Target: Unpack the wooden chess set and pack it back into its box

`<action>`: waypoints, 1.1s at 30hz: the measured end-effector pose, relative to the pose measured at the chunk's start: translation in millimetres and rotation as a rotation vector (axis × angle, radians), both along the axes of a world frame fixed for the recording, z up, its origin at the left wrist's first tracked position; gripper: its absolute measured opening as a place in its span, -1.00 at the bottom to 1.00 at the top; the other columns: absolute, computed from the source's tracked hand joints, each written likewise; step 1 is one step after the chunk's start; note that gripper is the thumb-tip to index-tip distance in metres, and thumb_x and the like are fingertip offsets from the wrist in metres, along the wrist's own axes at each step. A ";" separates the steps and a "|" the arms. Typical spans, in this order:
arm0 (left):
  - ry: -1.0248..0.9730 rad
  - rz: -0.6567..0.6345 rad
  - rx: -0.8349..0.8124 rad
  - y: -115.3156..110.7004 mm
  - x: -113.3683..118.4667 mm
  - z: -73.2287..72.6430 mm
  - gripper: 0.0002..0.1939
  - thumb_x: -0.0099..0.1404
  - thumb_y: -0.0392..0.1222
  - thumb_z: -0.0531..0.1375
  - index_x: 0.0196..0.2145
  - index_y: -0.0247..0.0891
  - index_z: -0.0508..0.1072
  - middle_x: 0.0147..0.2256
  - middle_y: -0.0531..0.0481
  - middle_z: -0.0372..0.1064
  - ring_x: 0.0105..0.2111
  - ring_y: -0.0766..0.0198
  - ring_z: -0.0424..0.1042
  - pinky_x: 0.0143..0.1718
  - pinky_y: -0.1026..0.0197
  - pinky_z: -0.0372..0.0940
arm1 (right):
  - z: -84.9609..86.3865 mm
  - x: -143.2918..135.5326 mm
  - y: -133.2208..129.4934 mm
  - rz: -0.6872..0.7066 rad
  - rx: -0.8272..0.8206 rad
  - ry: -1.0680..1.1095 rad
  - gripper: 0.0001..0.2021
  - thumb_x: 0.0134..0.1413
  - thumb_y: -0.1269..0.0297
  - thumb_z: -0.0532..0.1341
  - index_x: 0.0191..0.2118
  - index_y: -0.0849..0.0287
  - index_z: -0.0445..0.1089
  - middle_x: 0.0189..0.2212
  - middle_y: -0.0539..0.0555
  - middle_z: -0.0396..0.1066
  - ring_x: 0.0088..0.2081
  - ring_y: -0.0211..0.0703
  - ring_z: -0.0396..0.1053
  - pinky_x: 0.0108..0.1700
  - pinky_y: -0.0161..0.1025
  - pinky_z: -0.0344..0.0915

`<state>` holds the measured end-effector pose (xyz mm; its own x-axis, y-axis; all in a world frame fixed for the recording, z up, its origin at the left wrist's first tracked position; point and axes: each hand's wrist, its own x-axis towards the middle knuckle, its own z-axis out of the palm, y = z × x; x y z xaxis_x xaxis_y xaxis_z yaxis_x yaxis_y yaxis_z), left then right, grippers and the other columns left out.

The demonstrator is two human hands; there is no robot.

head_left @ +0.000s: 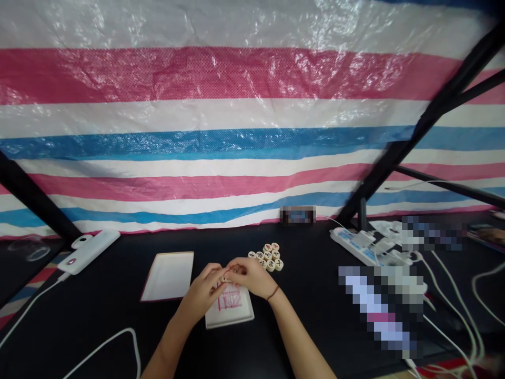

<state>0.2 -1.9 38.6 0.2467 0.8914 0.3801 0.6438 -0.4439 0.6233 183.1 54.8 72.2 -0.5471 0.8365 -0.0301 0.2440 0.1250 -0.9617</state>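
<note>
My left hand [205, 287] and my right hand [251, 275] meet over the far part of a white box [230, 321] with pink line markings on it. Fingers of both are pinched together around small cream Chinese chess pieces [225, 279], partly hidden by the fingertips. Just beyond my right hand, several round Chinese chess pieces [268, 255] with red or black characters lie grouped on the black table [118, 295]. To the left of my left hand rests an open, shallow box lid [168, 277] with a white inside.
A white power bank [92, 252] with a cable lies at the left. At the right are a white power strip [353, 246], plugs and several loose cables. A striped tarp [205, 116] hangs behind the table, with black frame bars [398, 150] at both sides.
</note>
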 end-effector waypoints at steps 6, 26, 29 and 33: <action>0.115 -0.009 -0.029 -2.9 -5.0 5.8 -0.81 0.35 -0.12 0.10 -0.22 -0.12 0.51 -0.18 0.00 0.39 -0.23 0.26 0.40 -0.18 0.19 0.30 | -10.7 22.7 -0.3 -0.166 -0.139 0.163 -0.55 -0.16 -0.07 0.34 -0.29 0.25 0.40 -0.51 0.02 0.45 -0.55 -0.28 0.40 -0.45 -0.30 0.37; 0.121 0.019 0.027 1.5 -14.3 5.5 -0.76 0.32 -0.28 0.01 -0.10 -0.20 0.38 -0.07 -0.12 0.36 -0.04 0.16 0.34 0.01 0.05 0.28 | -12.8 0.3 -47.7 -0.052 0.473 -0.149 -0.68 -0.03 0.59 0.13 -0.18 0.12 0.44 -0.19 0.09 0.31 -0.18 -0.20 0.35 -0.10 -0.24 0.36; 0.057 0.047 0.015 4.7 -17.9 -3.7 -0.71 0.36 -0.27 -0.05 -0.05 -0.21 0.37 -0.07 -0.12 0.40 -0.05 0.19 0.39 0.02 0.07 0.32 | -19.0 -11.8 -48.7 -0.022 0.573 -0.255 -0.67 -0.03 0.61 0.14 -0.14 0.15 0.39 -0.19 0.11 0.34 -0.13 -0.13 0.32 -0.03 -0.17 0.32; 0.042 0.068 0.014 5.2 -18.3 -9.8 -0.69 0.36 -0.24 -0.04 -0.03 -0.20 0.39 -0.07 -0.10 0.44 -0.05 0.18 0.42 0.03 0.06 0.34 | -25.9 -18.5 -47.2 -0.012 0.635 -0.340 -0.71 -0.04 0.59 0.16 -0.17 0.17 0.35 -0.19 0.12 0.35 -0.14 -0.11 0.31 -0.06 -0.17 0.32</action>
